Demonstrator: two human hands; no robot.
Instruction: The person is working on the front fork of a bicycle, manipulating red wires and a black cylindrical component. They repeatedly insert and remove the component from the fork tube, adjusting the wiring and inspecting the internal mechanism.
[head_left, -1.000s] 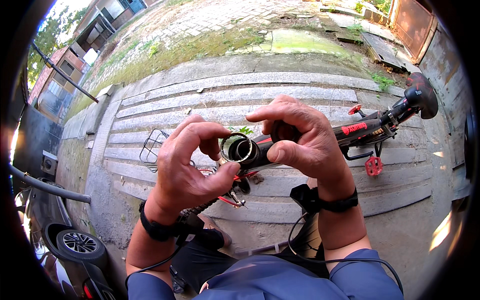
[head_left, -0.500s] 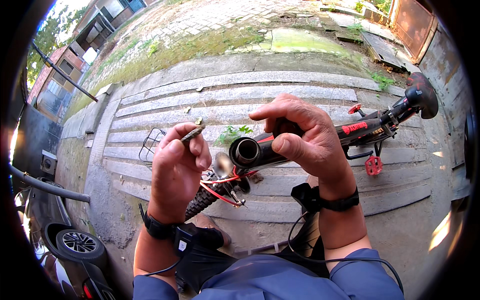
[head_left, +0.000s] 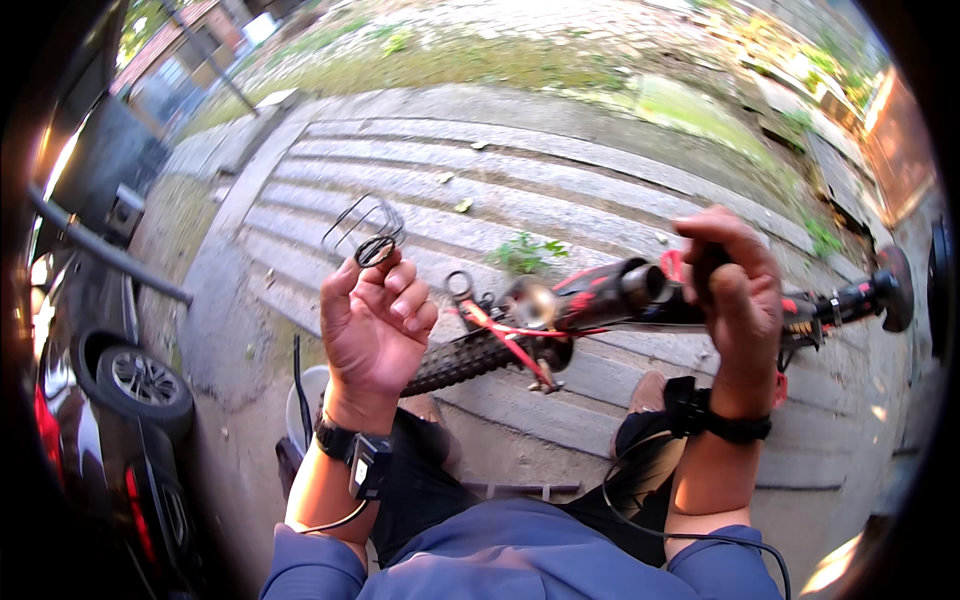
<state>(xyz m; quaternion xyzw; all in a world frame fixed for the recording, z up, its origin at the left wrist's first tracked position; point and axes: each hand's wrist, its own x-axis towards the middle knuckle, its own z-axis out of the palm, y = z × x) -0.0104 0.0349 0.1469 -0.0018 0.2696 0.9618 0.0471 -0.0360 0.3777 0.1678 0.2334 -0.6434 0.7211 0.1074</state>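
Between the thumb and fingertips of my left hand (head_left: pixel 375 335) is a small dark ring (head_left: pixel 376 250), probably a bearing ring, with its open middle facing me. My right hand (head_left: pixel 740 300), somewhat blurred, is closed around a dark piece (head_left: pixel 710 262) that I cannot make out. Below and between the hands stands a black and red bicycle frame (head_left: pixel 600 305), the hollow end of its head tube (head_left: pixel 645 286) pointing up at me. Left of that tube are a shiny round metal part (head_left: pixel 530 302), red cables (head_left: pixel 510 345) and the knobby front tyre (head_left: pixel 455 368).
The bicycle saddle (head_left: pixel 895 290) is at the right. A wire basket (head_left: pixel 365 222) lies beyond my left hand, on grooved concrete slabs (head_left: pixel 400 160). A dark car (head_left: pixel 140 400) and a grey pipe (head_left: pixel 110 245) are at the left. A white bucket (head_left: pixel 308 405) stands beside my left forearm.
The ring in my left hand has turned from edge-on to face-on. My right hand has moved right, away from the head tube's opening. The whole view has shifted and tilted.
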